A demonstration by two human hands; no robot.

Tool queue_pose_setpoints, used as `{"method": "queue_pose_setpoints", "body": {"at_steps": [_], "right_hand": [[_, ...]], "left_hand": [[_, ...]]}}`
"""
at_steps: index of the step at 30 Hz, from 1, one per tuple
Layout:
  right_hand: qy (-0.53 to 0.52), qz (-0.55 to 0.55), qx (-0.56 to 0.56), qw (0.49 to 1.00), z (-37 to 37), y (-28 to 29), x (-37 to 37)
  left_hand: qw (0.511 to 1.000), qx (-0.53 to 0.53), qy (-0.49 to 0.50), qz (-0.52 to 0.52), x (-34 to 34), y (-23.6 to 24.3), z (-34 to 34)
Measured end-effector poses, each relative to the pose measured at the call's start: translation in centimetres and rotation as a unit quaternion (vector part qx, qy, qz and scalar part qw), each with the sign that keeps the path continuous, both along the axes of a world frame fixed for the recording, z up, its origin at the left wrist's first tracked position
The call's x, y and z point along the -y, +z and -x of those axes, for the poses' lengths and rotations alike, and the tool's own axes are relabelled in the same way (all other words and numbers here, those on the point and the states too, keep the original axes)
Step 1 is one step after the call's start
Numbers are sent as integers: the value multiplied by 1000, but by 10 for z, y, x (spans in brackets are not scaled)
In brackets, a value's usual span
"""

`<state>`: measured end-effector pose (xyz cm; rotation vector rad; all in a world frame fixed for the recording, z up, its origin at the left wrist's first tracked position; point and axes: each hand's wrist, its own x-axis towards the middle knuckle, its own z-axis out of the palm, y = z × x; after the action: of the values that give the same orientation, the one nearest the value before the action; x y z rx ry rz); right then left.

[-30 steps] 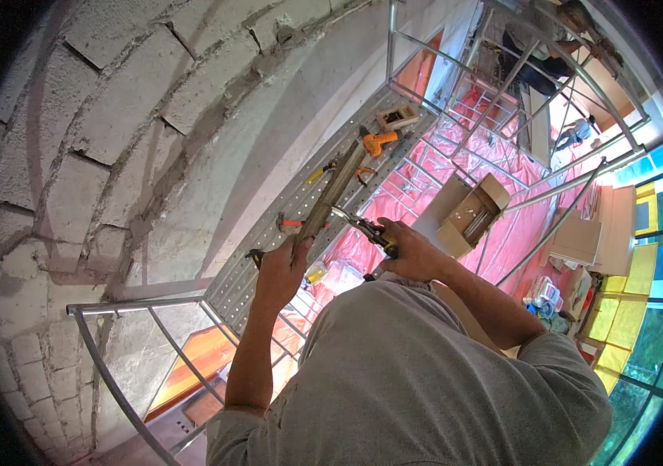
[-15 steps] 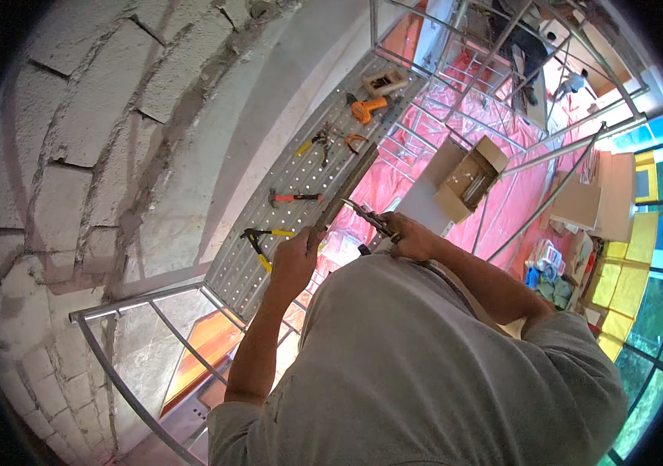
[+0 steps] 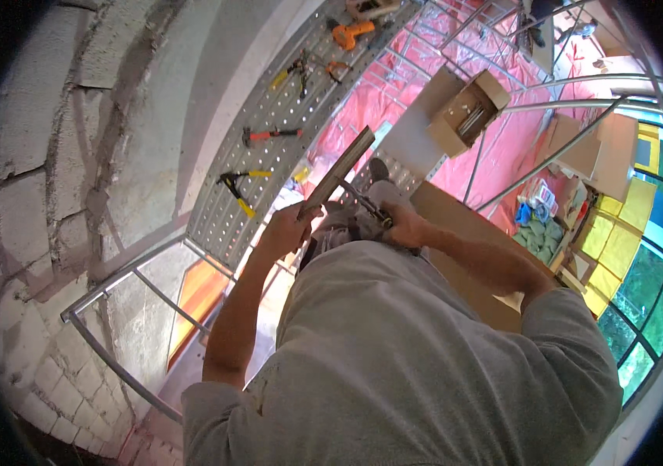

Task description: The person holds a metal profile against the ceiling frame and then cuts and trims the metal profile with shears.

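The left hand (image 3: pixel 289 231) clasped a long strip (image 3: pixel 339 169) pointing toward one o'clock, the right hand (image 3: pixel 405 225) gripped pliers (image 3: pixel 366 202) angled toward ten o'clock near its edge, and work on it seemed unfinished.

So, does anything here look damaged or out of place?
Yes, the block wall on the left looks damaged or unfinished: it is rough, with dark gaps at some joints, beside much smoother plaster. The red-handled hammer and orange power tool lie loose on the perforated platform, slightly untidily.
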<state>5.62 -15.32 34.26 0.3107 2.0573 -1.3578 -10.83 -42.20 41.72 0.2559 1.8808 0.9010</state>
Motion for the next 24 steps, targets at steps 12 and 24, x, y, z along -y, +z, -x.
{"method": "queue_pose_setpoints", "body": {"at_steps": [12, 24], "right_hand": [[22, -3, -6, 1000, -9, -50, 21], [40, -30, -6, 999, -1, 1, 14]], "left_hand": [[961, 254, 106, -9, 39, -73, 10], [975, 203, 21, -85, 33, -48, -2]]}}
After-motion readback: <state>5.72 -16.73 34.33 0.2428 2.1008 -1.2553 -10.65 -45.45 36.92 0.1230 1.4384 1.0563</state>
